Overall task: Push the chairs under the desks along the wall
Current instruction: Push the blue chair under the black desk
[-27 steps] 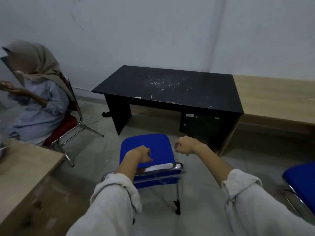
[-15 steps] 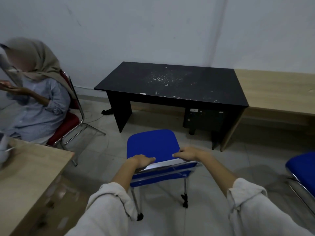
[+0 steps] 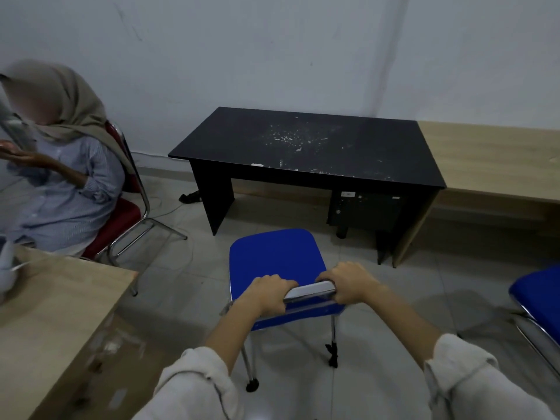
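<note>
Both hands, the left hand [image 3: 268, 294] and right hand [image 3: 351, 283], have now closed around the blue chair [image 3: 274, 256]'s backrest, ready to push it toward the black desk [image 3: 306, 147] just ahead.

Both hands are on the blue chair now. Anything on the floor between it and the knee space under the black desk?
Nothing visible. The tiled floor between the blue chair and the black desk is bare. The drawer unit fills the desk's right side, so aim left of it. Left hand and right hand grip the backrest.

Pushed-up cream sleeves [image 3: 194, 386], bare forearms
</note>
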